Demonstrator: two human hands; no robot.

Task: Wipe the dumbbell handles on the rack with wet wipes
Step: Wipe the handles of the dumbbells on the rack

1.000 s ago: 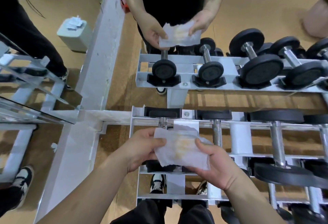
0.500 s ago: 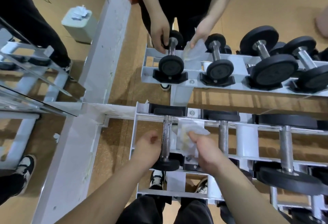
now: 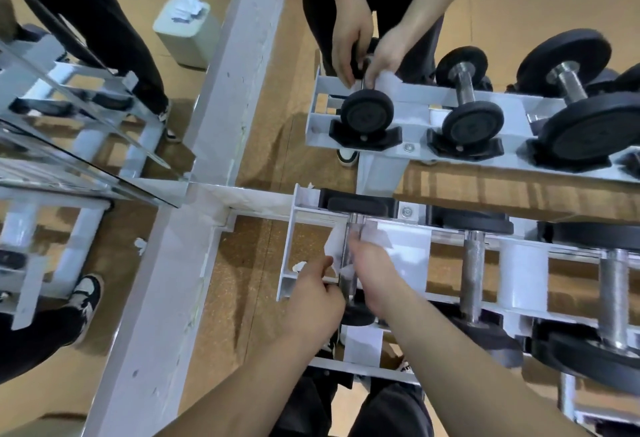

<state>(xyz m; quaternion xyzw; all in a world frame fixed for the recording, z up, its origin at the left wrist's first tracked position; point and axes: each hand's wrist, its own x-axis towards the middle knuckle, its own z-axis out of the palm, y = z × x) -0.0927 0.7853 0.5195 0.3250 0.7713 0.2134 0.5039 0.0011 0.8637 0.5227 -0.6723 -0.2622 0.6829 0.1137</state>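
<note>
The leftmost dumbbell's chrome handle (image 3: 353, 225) lies in the white rack (image 3: 286, 256), which stands against a mirror. A white wet wipe (image 3: 334, 246) is draped over this handle, spreading out to both sides. My left hand (image 3: 313, 298) pinches the wipe's left part just beside the handle. My right hand (image 3: 375, 272) curls over the handle from the right and presses the wipe onto it. The handle's middle and near end are hidden under my hands.
Two more dumbbells (image 3: 472, 263) (image 3: 614, 298) lie in the rack to the right. The mirror (image 3: 367, 114) above repeats the rack and my hands. A white ledge (image 3: 166, 280) runs along the left. Another person's shoe (image 3: 86, 292) stands on the floor at far left.
A second ago both hands held the wipe spread open above the rack. They have dropped to the leftmost dumbbell, and the wipe now lies over its handle under both hands.
</note>
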